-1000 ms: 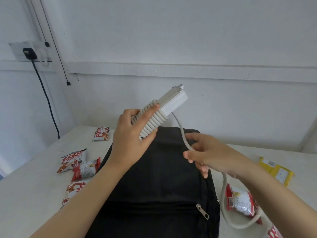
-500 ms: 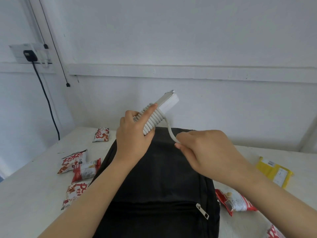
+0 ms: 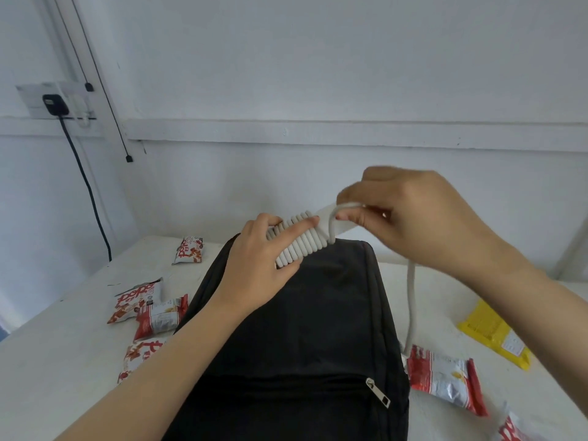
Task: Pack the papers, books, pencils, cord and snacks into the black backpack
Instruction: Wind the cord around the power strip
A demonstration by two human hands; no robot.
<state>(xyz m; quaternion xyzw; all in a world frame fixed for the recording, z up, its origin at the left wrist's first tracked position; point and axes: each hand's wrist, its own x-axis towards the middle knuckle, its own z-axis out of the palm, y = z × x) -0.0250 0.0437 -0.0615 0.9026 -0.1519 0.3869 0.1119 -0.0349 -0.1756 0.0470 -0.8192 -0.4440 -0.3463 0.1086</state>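
- Since half a second ago the right hand (image 3: 410, 218) has swung up from beside the coils to above the far end of the block they are wound on. It has carried the cord (image 3: 302, 246) over for another turn. The left hand (image 3: 254, 268) has sunk a little towards the backpack (image 3: 302, 329).
- Far left, several snacks (image 3: 152, 313) lie loose on the surface (image 3: 63, 361) beside the backpack, not yet packed.
- The left hand has its fingers curled round the wound cord and its thumb laid across the coils. It holds the bundle just above the backpack's top edge.
- Most of the cord sits in tight side-by-side turns under that hand. The newest loop rises from them to the right hand.
- The right hand pinches that loop between thumb and fingers and largely hides the block's end.
- Right of the backpack, the unwound tail (image 3: 412, 300) hangs from the right hand down to a snack (image 3: 445, 377). I cannot make out its end.
- Likely trouble: a loop laid slack could slip off the block's end. If the left thumb eases, the turns may spring apart. The trailing tail could drag or catch that snack as it is drawn up.
- The front zip (image 3: 378, 396) looks closed, so opening the backpack may mean holding the bundle one-handed.
- Far right lies a yellow packet (image 3: 496, 338), well apart from both hands.
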